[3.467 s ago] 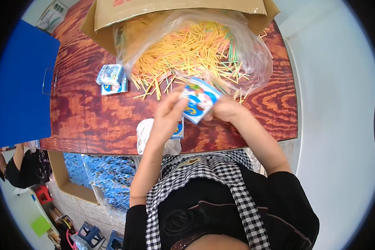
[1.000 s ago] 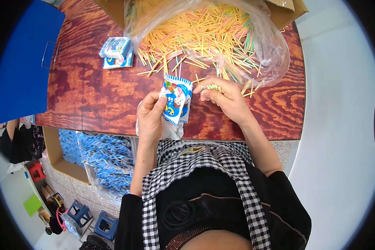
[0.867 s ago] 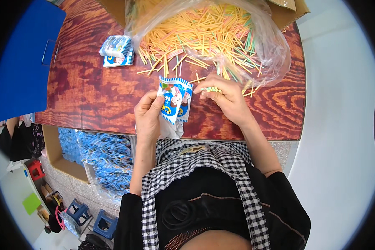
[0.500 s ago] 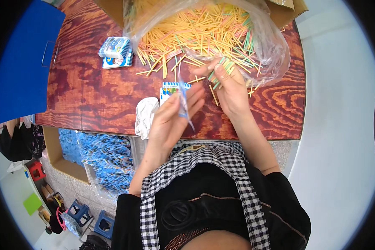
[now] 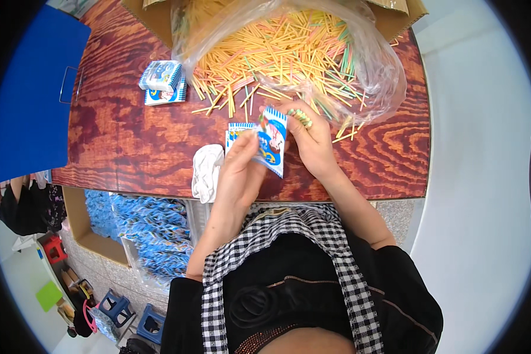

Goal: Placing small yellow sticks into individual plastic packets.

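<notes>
Left hand point(image 5: 242, 171) and right hand point(image 5: 312, 138) both pinch one blue-and-white packet point(image 5: 271, 141), held above the near edge of the wooden table point(image 5: 130, 147). A second flat packet point(image 5: 237, 131) lies partly hidden behind it. Two more packets point(image 5: 162, 82) are stacked at left. The sticks point(image 5: 277, 53) in the clear bag point(image 5: 377, 71) are too many to count.

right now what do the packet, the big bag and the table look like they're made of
Packet, held between the left hand and right hand: likely thin printed plastic film, glossy and bending at the edges. Bag: clear, soft plastic, wrinkled with shiny highlights, sticks visible through it. Table: reddish-brown wood or wood-look laminate, bold grain, slight sheen; which one is unclear.
</notes>
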`<state>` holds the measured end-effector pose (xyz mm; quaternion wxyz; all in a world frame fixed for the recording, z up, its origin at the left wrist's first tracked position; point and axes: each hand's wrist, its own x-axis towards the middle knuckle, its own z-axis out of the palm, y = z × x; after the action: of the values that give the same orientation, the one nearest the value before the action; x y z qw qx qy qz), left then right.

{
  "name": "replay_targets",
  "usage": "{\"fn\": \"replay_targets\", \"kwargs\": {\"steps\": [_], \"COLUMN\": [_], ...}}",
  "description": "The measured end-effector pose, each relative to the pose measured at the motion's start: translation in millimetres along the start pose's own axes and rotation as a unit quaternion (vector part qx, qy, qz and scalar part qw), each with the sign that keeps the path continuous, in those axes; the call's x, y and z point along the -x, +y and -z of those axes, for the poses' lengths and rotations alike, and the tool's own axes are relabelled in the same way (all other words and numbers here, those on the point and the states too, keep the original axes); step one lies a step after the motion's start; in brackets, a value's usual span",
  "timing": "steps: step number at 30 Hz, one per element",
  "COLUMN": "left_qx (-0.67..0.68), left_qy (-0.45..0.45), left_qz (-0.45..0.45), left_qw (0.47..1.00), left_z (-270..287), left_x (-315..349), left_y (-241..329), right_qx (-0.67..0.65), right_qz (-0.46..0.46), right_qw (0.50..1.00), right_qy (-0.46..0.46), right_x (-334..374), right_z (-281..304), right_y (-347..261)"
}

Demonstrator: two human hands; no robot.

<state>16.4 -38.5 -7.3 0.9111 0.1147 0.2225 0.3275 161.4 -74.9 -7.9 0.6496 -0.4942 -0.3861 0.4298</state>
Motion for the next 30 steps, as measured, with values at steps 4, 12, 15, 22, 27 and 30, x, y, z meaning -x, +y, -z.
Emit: {"fn": "replay_targets", "kwargs": {"steps": [4, 12, 15, 22, 27, 30], "left_qx": [-0.170, -0.209, -0.256, -0.614, -0.561, -0.564], "left_qy": [0.065, 0.056, 0.092, 0.072, 0.123, 0.124], "left_qz": [-0.089, -0.089, -0.086, -0.237, -0.177, -0.188], "left_qw": [0.979, 0.972, 0.958, 0.749, 0.799, 0.795], "left_z": [33, 38, 44, 38, 44, 46], "left_x": [14, 21, 21, 23, 33, 34], "left_y": [22, 29, 26, 25, 33, 33], "right_qx": [0.103, 0.080, 0.076, 0.084, 0.080, 0.082], "right_qz": [0.069, 0.078, 0.079, 0.086, 0.085, 0.093], "right_qw": [0.991, 0.990, 0.990, 0.990, 0.990, 0.988], "right_qy": [-0.059, -0.081, -0.086, -0.080, -0.081, -0.095], "right_x": [1, 4, 6, 8, 9, 9], "right_z": [6, 1, -1, 1, 1, 0], "right_y": [-10, -1, -3, -3, -4, -5]}}
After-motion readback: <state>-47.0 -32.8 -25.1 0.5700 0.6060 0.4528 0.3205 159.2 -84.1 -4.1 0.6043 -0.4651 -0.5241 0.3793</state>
